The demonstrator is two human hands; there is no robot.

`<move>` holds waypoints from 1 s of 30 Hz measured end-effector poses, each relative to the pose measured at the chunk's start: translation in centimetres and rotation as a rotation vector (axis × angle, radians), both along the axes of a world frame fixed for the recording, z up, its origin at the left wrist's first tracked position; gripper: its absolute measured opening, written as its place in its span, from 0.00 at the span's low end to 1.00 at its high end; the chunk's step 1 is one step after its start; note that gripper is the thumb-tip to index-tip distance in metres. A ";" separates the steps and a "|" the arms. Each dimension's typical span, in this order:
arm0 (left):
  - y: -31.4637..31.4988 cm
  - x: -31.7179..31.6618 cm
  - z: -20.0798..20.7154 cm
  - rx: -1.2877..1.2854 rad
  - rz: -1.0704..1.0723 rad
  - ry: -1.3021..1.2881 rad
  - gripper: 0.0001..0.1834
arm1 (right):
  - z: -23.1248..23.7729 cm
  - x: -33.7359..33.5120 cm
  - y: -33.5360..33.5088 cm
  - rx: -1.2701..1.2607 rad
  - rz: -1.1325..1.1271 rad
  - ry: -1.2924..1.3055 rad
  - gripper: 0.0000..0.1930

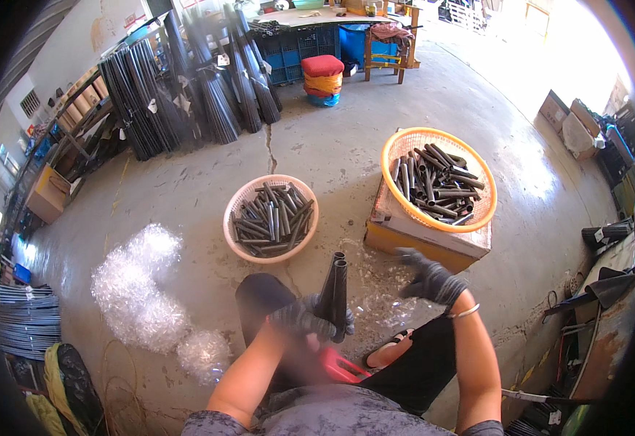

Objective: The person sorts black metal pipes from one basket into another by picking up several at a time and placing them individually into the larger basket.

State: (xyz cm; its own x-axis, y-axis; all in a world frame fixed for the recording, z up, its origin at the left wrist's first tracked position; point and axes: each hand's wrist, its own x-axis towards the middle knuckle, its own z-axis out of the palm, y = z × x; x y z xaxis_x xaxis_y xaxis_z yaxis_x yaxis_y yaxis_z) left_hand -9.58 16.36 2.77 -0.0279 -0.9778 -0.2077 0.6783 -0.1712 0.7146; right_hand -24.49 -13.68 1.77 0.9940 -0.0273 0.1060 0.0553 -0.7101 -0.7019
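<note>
My left hand (299, 318), in a dark grey glove, is closed around two black tubes (334, 294) that stand side by side, open ends up, over my lap. My right hand (433, 282), gloved too, is raised to the right of the tubes with its fingers stretched out and nothing visible in it. It is nearest to a cardboard box (423, 245) that carries an orange basket (493, 195) full of short black tubes (437, 182). Left of the box, a pale pink basket (231, 240) on the floor holds several thinner black tubes (274, 218).
Clear plastic scraps (139, 291) lie heaped on the floor at left. Bundles of long black rods (208, 102) lean at the back beside a stool with a red cushion (322, 67) and a worktable (310, 17). Cartons (575, 131) and metal pieces line the right.
</note>
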 end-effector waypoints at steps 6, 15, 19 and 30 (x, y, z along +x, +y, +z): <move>-0.2 0.0 2.7 -0.005 0.037 -0.094 0.27 | 2.9 2.4 10.4 0.469 0.363 0.028 0.24; 1.7 0.7 1.0 0.266 -0.013 -0.432 0.27 | -3.7 1.1 0.0 -0.506 -0.144 0.119 0.07; 1.8 1.0 0.5 0.184 -0.001 -0.203 0.26 | -8.6 -4.5 -7.7 -0.644 -0.533 0.547 0.13; -0.1 0.4 -1.2 0.095 0.080 -0.001 0.21 | 5.4 2.3 9.8 0.716 0.239 0.226 0.39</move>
